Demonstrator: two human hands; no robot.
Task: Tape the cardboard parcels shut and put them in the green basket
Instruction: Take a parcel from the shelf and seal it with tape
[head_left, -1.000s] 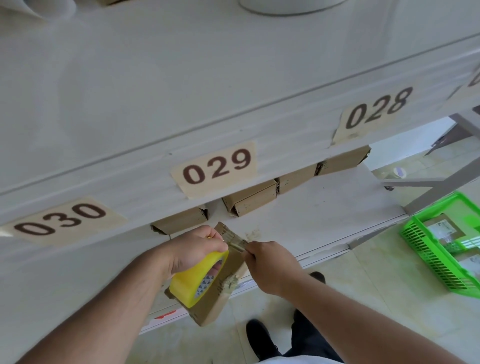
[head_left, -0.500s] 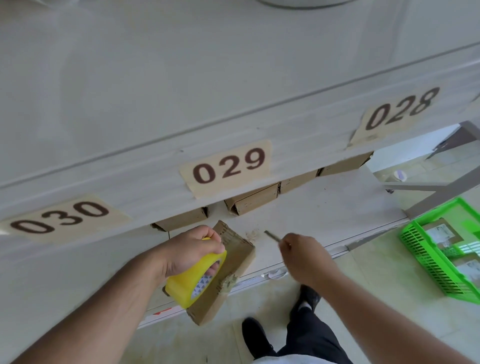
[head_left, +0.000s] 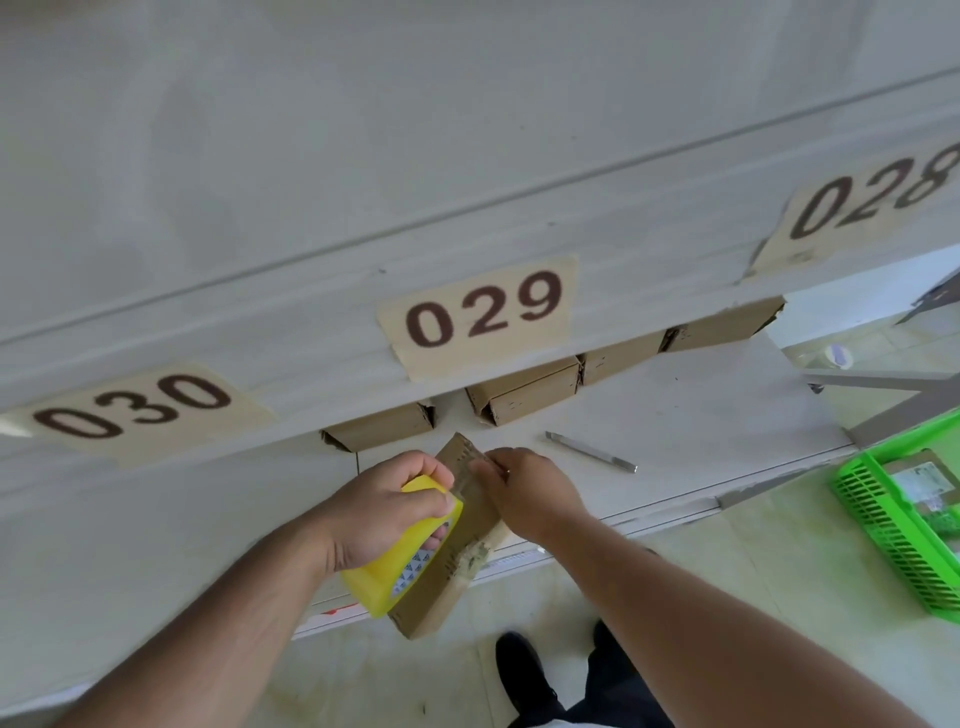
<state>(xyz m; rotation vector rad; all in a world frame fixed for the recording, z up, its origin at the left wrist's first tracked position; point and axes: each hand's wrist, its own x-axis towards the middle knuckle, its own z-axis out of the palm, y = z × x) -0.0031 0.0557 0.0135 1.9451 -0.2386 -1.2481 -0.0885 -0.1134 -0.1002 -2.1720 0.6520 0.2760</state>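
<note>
The fingers of the left hand (head_left: 382, 512) are curled around a yellow roll of packing tape (head_left: 402, 558), gripping it against the flat brown cardboard parcel (head_left: 457, 540). The fingers of the right hand (head_left: 530, 491) are bent and press on the upper end of the same parcel; whether they pinch the tape strip cannot be told. The parcel lies tilted over the front edge of the white lower shelf (head_left: 701, 415). A slim metal cutter (head_left: 592, 452) lies on the shelf, to the right of the right hand and apart from it. More brown cardboard boxes (head_left: 524, 397) sit at the back of the shelf. The green plastic basket (head_left: 883, 530) stands on the floor at right, holding parcels.
</note>
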